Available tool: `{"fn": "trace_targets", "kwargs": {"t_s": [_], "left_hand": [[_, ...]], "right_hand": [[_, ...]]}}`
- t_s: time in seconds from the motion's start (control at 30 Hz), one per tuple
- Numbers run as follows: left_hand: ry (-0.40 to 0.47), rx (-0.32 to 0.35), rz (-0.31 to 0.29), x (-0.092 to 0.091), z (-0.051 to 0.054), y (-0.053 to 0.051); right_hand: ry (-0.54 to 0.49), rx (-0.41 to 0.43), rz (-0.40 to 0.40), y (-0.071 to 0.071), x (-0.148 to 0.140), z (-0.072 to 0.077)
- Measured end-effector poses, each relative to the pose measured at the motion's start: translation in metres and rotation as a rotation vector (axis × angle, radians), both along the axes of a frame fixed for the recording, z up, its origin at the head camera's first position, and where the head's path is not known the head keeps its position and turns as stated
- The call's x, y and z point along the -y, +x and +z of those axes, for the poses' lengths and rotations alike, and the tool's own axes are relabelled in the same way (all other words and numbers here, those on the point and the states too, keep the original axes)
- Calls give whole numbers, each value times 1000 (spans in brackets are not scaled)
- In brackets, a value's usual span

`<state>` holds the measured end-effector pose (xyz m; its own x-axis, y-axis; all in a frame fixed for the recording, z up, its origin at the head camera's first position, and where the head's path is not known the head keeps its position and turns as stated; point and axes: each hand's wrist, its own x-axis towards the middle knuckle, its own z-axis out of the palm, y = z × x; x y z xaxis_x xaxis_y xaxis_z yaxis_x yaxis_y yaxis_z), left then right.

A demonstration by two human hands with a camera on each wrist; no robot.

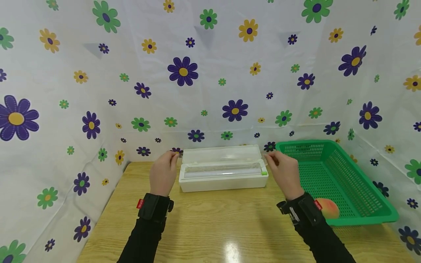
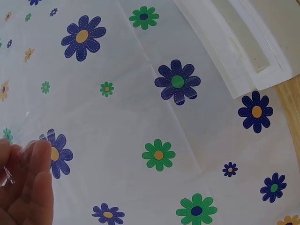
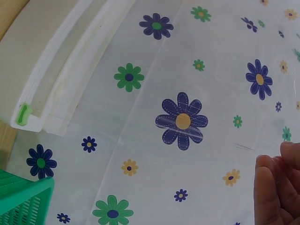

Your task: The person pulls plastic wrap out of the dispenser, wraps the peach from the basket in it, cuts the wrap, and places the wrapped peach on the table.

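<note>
A white cling film box (image 1: 223, 185) stands on the table with its lid (image 1: 222, 153) raised at the back. Inside it lies the film roll (image 1: 227, 172), and a green slider (image 1: 264, 173) sits at the right end. My left hand (image 1: 163, 174) pinches clear cling film (image 2: 9, 176) between thumb and fingers, above the box's left end. Over the right end, my right hand (image 1: 285, 175) also pinches the film with thumb and fingertips. Faint creases and glare show the sheet (image 3: 243, 146) in the right wrist view; its full outline is too transparent to tell.
A green plastic basket (image 1: 361, 221) stands at the right, close to my right forearm. In its near left corner lies a peach (image 1: 330, 208), partly behind my wrist. A flowered sheet (image 1: 210, 95) hangs behind and beside the wooden table (image 1: 210, 223).
</note>
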<state>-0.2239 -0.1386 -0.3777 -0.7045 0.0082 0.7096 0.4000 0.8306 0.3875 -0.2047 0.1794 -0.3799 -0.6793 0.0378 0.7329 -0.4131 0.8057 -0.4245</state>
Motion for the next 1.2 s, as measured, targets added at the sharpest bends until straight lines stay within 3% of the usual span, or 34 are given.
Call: {"fn": "trace_targets", "kwargs": {"t_s": [0.33,0.77,0.97,1.2], "left_hand": [[-41,-84,-19,4,-4,16],[-108,-126,-40,11,-9,32],[-165,-152,-69,17,-14,46],[-239,-92,-104,23,-21,67]], "right_hand": [[4,-18,-4,16,-1,-7],[36,-50,-4,29,-5,-9],[80,-94,29,43,-7,-15],[116,-110,73,62,-9,-30]]}}
